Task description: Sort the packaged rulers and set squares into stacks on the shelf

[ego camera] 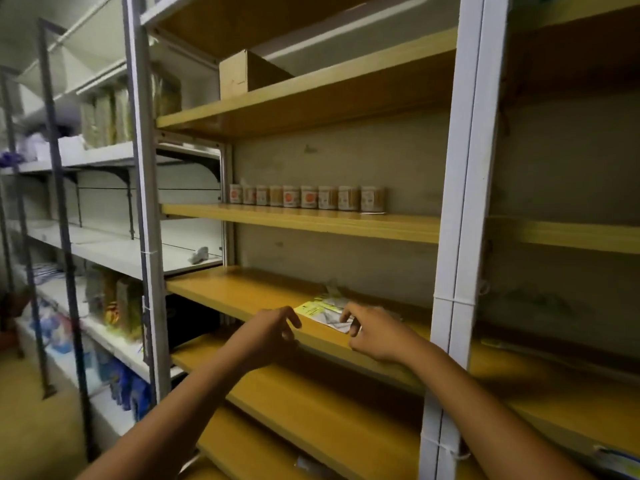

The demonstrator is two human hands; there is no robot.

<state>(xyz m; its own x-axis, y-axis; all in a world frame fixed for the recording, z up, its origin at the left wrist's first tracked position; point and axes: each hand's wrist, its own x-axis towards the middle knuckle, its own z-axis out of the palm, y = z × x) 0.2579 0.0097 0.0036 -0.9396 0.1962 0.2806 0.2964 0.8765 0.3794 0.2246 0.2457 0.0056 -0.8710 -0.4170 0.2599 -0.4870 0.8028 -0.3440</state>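
Reaching over the shelf [242, 292] edge, both hands are hovering at the small pile of packaged rulers and set squares [323, 308], apparently to square it up. Right hand [375, 332], fingers loosely curled, is touching its near right corner; left hand [273, 327] is hanging relaxed, holding nothing, just left of it.

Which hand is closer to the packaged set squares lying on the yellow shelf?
Right. The right hand has its fingers over the near edge of the packaged set squares. The left hand hovers just to their left, apart from them.
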